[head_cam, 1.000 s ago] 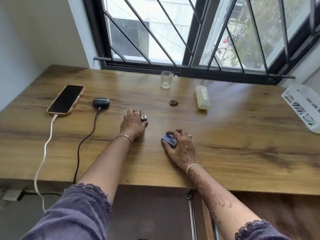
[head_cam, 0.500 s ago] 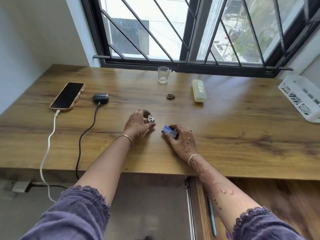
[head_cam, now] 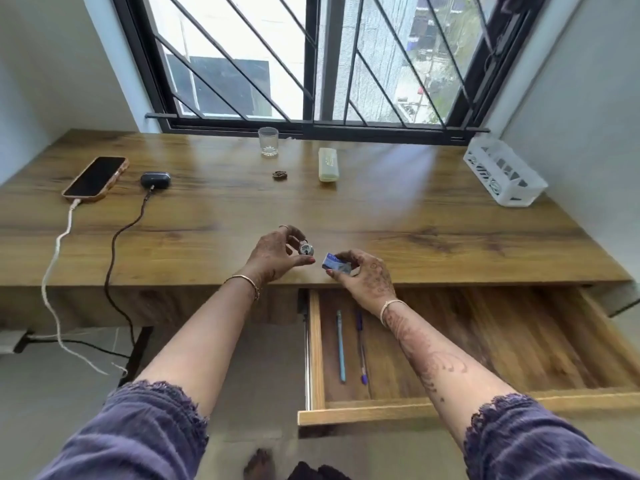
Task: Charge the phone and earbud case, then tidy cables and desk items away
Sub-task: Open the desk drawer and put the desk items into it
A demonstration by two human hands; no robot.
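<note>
left hand (head_cam: 275, 256) pinching a small round silver thing (head_cam: 307, 249), right hand (head_cam: 367, 279) beside it gripping a blue box (head_cam: 334, 264), both too blurry to name, phone (head_cam: 95, 176) and earbud case (head_cam: 156, 179) far left of hands

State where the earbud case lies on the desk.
In the head view, the earbud case sits far left on the desk, just right of the phone.

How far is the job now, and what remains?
Done: the phone and the earbud case are both plugged in. In hand: the left hand holds a small round metal thing, the right hand a small blue box, beside the open drawer holding two pens. Left: the glass, the pale case and a small dark trinket on the desk.
</note>
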